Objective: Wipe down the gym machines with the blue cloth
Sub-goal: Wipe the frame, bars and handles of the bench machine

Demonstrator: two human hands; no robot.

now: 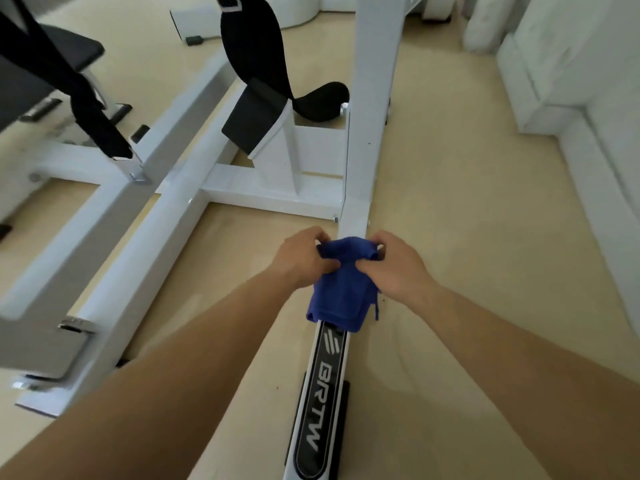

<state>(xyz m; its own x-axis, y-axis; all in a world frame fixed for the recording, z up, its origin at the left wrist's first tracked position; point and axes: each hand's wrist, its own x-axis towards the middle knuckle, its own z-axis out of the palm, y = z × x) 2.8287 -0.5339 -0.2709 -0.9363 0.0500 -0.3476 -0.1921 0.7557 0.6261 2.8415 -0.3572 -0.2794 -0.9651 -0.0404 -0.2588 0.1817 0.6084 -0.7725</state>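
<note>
The blue cloth (pixel 341 289) is bunched up in the lower middle of the head view, held between both hands. My left hand (pixel 299 256) grips its left side and my right hand (pixel 398 268) pinches its top right edge. The cloth hangs over a white floor bar of a gym machine (pixel 320 410) that carries a black label reading BRTW. That bar runs up to a tall white upright post (pixel 372 116). Both forearms reach in from the bottom of the frame.
More white frame bars (pixel 166 209) cross the beige floor at left, with black pads (pixel 256 57) and a black seat (pixel 65 51) above them. A metal weight peg (pixel 74 323) sticks out at lower left. White covered objects (pixel 568 64) line the right wall.
</note>
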